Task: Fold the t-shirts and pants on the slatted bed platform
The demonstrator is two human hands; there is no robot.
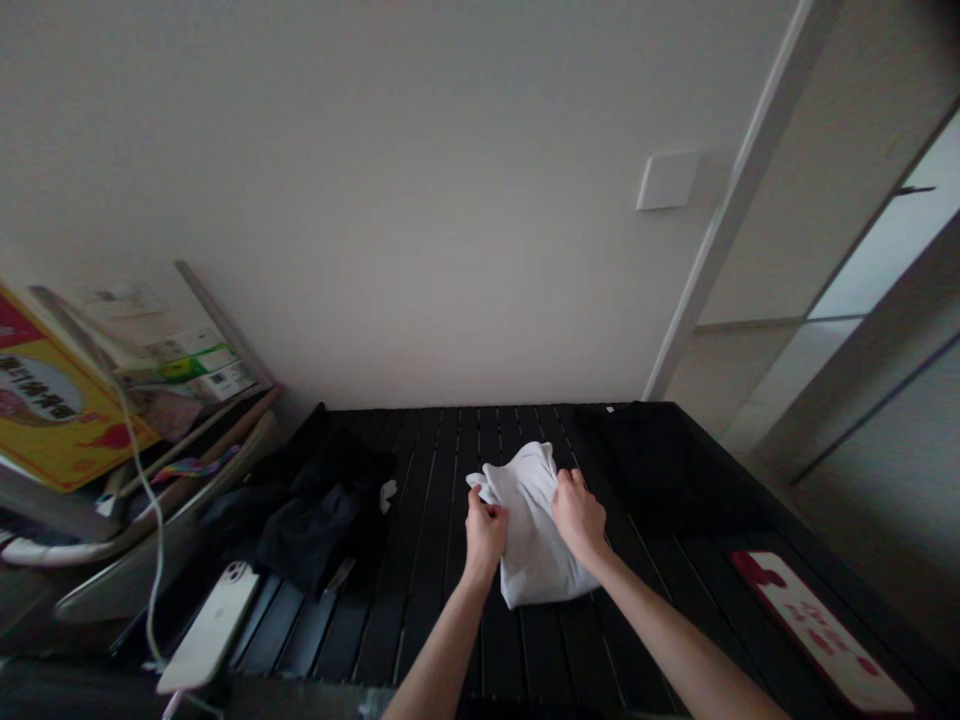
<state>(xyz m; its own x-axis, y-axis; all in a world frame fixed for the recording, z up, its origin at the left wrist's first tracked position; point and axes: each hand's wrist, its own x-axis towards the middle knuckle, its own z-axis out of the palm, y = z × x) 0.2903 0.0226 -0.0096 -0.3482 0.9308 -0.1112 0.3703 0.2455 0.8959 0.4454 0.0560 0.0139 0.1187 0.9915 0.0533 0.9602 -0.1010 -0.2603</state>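
Observation:
A light grey-white piece of cloth [536,540], partly folded, lies on the black slatted table [427,570] in front of me. My left hand [486,525] pinches its left edge, near a bunched upper corner. On the opposite side, my right hand [579,512] has its fingers curled over the cloth's right edge. The cloth's upper end is creased and gathered, while its lower part lies flatter. Whether it is a garment, and which kind, I cannot tell.
Dark crumpled clothes [322,520] are heaped on the left, beside a white phone [210,625] with a cable. A folded black cloth [667,465] lies back right, with a red-and-white case [821,630] nearer. Far left stands a yellow box [67,400]; a wall [450,200] rises behind.

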